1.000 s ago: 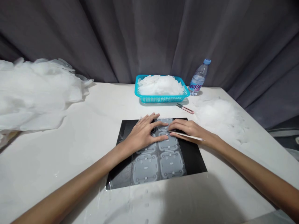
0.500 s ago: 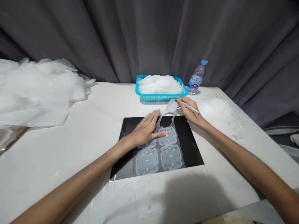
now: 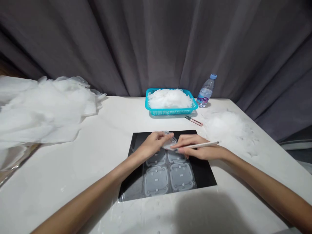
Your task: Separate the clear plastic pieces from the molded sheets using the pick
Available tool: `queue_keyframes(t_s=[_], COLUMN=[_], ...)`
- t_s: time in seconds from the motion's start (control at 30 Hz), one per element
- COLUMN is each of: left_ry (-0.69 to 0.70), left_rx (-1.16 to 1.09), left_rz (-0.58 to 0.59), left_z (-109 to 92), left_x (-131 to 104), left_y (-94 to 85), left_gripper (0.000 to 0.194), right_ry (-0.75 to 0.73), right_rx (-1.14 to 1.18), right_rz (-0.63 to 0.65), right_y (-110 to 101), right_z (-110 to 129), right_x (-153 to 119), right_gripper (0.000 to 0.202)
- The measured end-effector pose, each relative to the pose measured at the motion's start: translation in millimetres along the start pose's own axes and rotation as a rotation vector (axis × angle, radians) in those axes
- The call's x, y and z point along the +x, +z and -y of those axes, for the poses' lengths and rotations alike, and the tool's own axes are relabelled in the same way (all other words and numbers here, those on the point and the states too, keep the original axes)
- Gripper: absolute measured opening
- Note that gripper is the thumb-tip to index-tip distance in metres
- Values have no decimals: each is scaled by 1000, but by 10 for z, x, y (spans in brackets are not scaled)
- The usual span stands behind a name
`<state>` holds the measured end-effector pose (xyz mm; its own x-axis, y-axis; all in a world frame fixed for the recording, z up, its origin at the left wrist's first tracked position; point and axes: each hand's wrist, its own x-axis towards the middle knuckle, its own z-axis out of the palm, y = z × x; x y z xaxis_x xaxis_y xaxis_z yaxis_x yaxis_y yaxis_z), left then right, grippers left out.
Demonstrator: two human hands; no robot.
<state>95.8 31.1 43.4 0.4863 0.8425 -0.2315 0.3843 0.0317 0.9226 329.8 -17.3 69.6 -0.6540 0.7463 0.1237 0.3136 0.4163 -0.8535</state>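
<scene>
On the black mat [image 3: 204, 170] lies a translucent sheet of rounded-square moulded pieces [image 3: 156, 180], with several grey shapes showing. My left hand [image 3: 154, 143] pinches a small translucent moulded piece [image 3: 169, 144] between thumb and fingers, tilted above the sheet's far end. From the right, my right hand [image 3: 195, 148] meets that piece, its fingertips at the near right edge. Across this hand lies a slim white pen-like stick [image 3: 206, 144], gripped near its left end; its tip is hard to make out.
A turquoise basket [image 3: 170, 112] of white pieces stands at the back, beside a water bottle [image 3: 205, 91]. Small pink-handled snips [image 3: 194, 121] lie before it. White scraps [image 3: 226, 126] are heaped on the right, and white sheets [image 3: 46, 110] are piled on the left.
My left hand has gone from lying flat on the sheet to pinching a lifted piece. My right hand has come nearer with the stick, the white strip no longer stretched from it. The snips are now visible.
</scene>
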Motion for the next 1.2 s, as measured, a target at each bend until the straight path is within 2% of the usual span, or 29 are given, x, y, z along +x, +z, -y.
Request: queue_keyframes(t_s=[0.07,0.1,0.2,0.27,0.33,0.43,0.5,0.67,0.8,0.97,1.03,1.1,1.2], left_ry=[39,64,132,165,191,218,215,185,192,346,361,319,184], left_rx=[-5,-14,-35,-35,-13,67,99,63,120,381,472,455,265], left_rz=[17,17,7,-19,-59,-112,-118,-111,-138,-125,-128,-112,-25], left_z=[48,75,137,158,167,167,163,156,129,-61,-148,-186,-125], left_x=[19,16,-26,-62,-90,-119,-132,-139,-179,-401,-461,-447,-300], left_y=[-2,-2,12,28,44,60,62,46,78,171,150,76,-77], left_gripper=[48,45,39,36,33,33,34,34,32,26,24,20,24], right_ry=[-27,-39,-27,-8,25,150,217,279,290,354,347,319,277], right_rx=[-2,-39,-235,-332,-331,-250,-210,-212,-262,-395,-412,-387,-303], right_rz=[73,40,-226,-340,-303,-128,-71,-48,-15,-217,-240,-201,-119], right_y=[-29,-60,-159,-177,-136,-29,16,-14,-20,-11,-45,-102,-198], right_z=[35,36,-10,-63,-115,-172,-197,-199,-205,-381,-431,-437,-398], right_x=[-12,-6,74,189,338,551,636,639,639,683,679,665,628], right_gripper=[38,39,50,47,34,15,14,22,9,9,9,9,24])
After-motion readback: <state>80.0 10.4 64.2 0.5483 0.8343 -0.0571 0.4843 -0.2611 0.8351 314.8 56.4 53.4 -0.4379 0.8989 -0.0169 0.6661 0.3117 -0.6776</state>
